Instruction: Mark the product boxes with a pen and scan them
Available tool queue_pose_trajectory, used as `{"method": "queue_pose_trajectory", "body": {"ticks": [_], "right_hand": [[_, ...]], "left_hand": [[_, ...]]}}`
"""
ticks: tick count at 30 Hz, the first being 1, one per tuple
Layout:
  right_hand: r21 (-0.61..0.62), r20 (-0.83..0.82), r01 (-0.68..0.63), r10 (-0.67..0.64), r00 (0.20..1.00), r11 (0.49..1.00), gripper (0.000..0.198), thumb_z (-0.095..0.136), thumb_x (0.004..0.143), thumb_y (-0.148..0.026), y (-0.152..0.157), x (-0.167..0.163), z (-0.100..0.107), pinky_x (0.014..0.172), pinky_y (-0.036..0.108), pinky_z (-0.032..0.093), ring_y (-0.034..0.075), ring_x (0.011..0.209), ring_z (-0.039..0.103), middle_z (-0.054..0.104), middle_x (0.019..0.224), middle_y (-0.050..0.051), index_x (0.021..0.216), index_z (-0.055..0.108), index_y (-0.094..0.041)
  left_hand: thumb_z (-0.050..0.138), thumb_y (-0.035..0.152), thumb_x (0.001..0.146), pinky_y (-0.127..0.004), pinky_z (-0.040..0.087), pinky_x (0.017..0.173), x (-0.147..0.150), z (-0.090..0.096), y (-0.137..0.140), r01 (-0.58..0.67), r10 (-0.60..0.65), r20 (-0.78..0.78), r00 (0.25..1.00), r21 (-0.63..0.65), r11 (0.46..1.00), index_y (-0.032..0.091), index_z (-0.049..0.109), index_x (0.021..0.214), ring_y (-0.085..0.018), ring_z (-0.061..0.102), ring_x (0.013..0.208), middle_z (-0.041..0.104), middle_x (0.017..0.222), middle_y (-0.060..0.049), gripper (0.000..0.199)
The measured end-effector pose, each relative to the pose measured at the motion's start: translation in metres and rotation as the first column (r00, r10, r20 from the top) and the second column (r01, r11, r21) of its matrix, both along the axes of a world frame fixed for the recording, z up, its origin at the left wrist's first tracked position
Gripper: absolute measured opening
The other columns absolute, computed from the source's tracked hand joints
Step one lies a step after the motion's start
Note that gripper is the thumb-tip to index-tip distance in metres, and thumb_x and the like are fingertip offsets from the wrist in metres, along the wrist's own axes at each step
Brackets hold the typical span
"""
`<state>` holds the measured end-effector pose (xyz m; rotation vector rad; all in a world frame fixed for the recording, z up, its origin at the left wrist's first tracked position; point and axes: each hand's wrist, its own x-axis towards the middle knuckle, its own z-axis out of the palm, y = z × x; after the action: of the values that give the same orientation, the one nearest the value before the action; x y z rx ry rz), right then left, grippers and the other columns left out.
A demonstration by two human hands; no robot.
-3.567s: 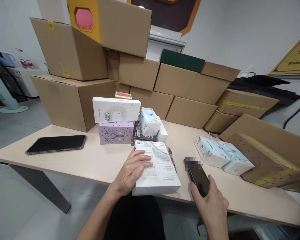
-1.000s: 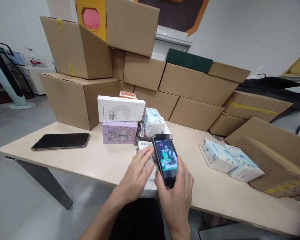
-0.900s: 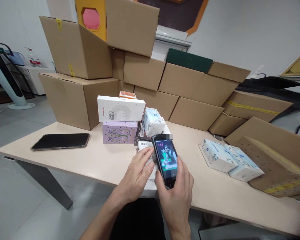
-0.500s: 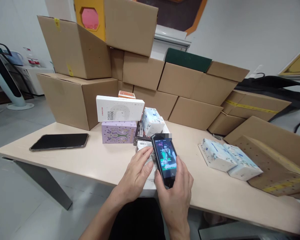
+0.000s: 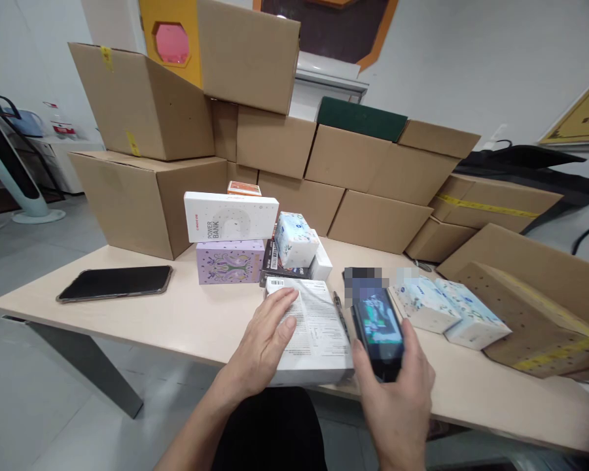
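Observation:
My right hand (image 5: pixel 397 392) is closed around the lower part of a black smartphone (image 5: pixel 377 327) with a lit screen. The phone is to the right of a white box (image 5: pixel 314 327) with fine print, at the table's front edge. On the left side of that box lies my left hand (image 5: pixel 262 343), fingers stretched out and holding nothing. A dark pen (image 5: pixel 341 311) rests by the box's right edge. Just behind stand a purple patterned box (image 5: pixel 230 263) with a white power bank box (image 5: pixel 230 217) on top, and a blue-and-white tissue pack (image 5: pixel 297 241).
Two more tissue packs (image 5: pixel 471 314) sit to the right, beside an open cardboard box (image 5: pixel 535 320). A larger phone (image 5: pixel 115 283) with a dark screen lies at the table's left. Stacked cartons (image 5: pixel 279 140) line the back of the table (image 5: pixel 206 327).
My right hand has moved the smartphone to the right, off the white box, uncovering its printed top and the pen. My left hand has stayed nearly in place.

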<state>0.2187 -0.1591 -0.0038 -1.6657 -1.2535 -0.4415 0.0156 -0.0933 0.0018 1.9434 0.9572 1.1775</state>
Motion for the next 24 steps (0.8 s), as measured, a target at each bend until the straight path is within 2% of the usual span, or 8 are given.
{"method": "queue_pose_trajectory", "body": {"ticks": [4, 7, 10, 13, 18, 20, 22, 24], "right_hand": [[-0.054, 0.072, 0.168, -0.164, 0.984, 0.984, 0.085, 0.049, 0.086, -0.066, -0.006, 0.045, -0.015, 0.100, 0.060, 0.040, 0.043, 0.119, 0.056, 0.059, 0.131, 0.026, 0.147, 0.044, -0.007], [-0.176, 0.146, 0.287, -0.263, 0.954, 0.942, 0.085, 0.042, 0.086, -0.067, -0.011, 0.072, -0.032, 0.093, 0.057, 0.044, 0.042, 0.106, 0.060, 0.063, 0.120, 0.027, 0.144, 0.047, -0.004], [-0.293, 0.217, 0.371, -0.317, 0.923, 0.881, 0.083, 0.041, 0.087, -0.064, -0.013, 0.088, -0.047, 0.085, 0.053, 0.047, 0.041, 0.094, 0.062, 0.065, 0.108, 0.027, 0.141, 0.049, -0.001], [-0.335, 0.264, 0.404, -0.327, 0.907, 0.851, 0.081, 0.040, 0.088, -0.062, -0.013, 0.094, -0.056, 0.080, 0.051, 0.048, 0.039, 0.087, 0.063, 0.065, 0.101, 0.026, 0.138, 0.051, 0.000], [-0.349, 0.257, 0.409, -0.333, 0.907, 0.843, 0.081, 0.040, 0.087, -0.063, -0.009, 0.095, -0.062, 0.080, 0.052, 0.048, 0.039, 0.086, 0.062, 0.065, 0.099, 0.025, 0.138, 0.053, -0.001], [-0.335, 0.252, 0.404, -0.332, 0.909, 0.851, 0.081, 0.039, 0.087, -0.067, -0.008, 0.093, -0.061, 0.082, 0.056, 0.047, 0.042, 0.093, 0.061, 0.064, 0.104, 0.026, 0.137, 0.054, -0.004], [-0.263, 0.255, 0.397, -0.333, 0.908, 0.880, 0.083, 0.037, 0.087, -0.073, -0.010, 0.090, -0.057, 0.088, 0.063, 0.043, 0.047, 0.108, 0.056, 0.061, 0.117, 0.028, 0.133, 0.058, -0.007], [-0.184, 0.208, 0.340, -0.301, 0.931, 0.922, 0.086, 0.034, 0.088, -0.077, -0.014, 0.082, -0.050, 0.095, 0.066, 0.040, 0.048, 0.118, 0.051, 0.060, 0.123, 0.029, 0.129, 0.062, -0.007]], "left_hand": [[0.037, 0.043, 0.104, -0.049, 0.031, 0.122, 0.000, 0.002, 0.000, 0.002, -0.002, 0.009, 1.000, 0.013, 1.000, 0.025, 0.052, 0.142, -0.027, 0.036, 0.146, 0.044, 0.155, -0.009, 0.045], [0.038, 0.042, 0.103, -0.048, 0.032, 0.121, 0.000, 0.002, 0.000, -0.006, 0.006, 0.025, 1.000, 0.027, 1.000, 0.025, 0.055, 0.139, -0.027, 0.039, 0.145, 0.048, 0.152, -0.009, 0.043], [0.038, 0.042, 0.103, -0.047, 0.032, 0.121, 0.001, 0.002, -0.001, -0.015, 0.014, 0.044, 0.999, 0.027, 1.000, 0.024, 0.056, 0.137, -0.026, 0.040, 0.143, 0.049, 0.150, -0.009, 0.043], [0.037, 0.042, 0.104, -0.046, 0.032, 0.120, 0.002, 0.002, -0.001, -0.013, 0.012, 0.059, 0.998, 0.015, 1.000, 0.023, 0.057, 0.136, -0.025, 0.040, 0.143, 0.049, 0.150, -0.009, 0.042], [0.041, 0.041, 0.103, -0.043, 0.036, 0.117, 0.002, -0.005, -0.001, -0.034, 0.032, 0.191, 0.981, 0.008, 0.999, 0.023, 0.060, 0.132, -0.025, 0.047, 0.137, 0.055, 0.143, -0.009, 0.039], [0.044, 0.041, 0.102, -0.042, 0.037, 0.116, 0.001, -0.012, -0.004, -0.076, 0.073, 0.260, 0.963, 0.003, 0.997, 0.024, 0.061, 0.131, -0.025, 0.047, 0.137, 0.056, 0.141, -0.008, 0.038], [0.046, 0.041, 0.101, -0.043, 0.036, 0.117, -0.002, -0.019, -0.008, -0.139, 0.138, 0.268, 0.954, -0.013, 0.990, 0.025, 0.059, 0.133, -0.026, 0.045, 0.139, 0.054, 0.143, -0.008, 0.038], [0.049, 0.041, 0.099, -0.046, 0.036, 0.117, -0.004, -0.023, -0.013, -0.219, 0.223, 0.202, 0.954, -0.042, 0.975, 0.026, 0.054, 0.139, -0.028, 0.043, 0.140, 0.051, 0.147, -0.009, 0.042]]}}
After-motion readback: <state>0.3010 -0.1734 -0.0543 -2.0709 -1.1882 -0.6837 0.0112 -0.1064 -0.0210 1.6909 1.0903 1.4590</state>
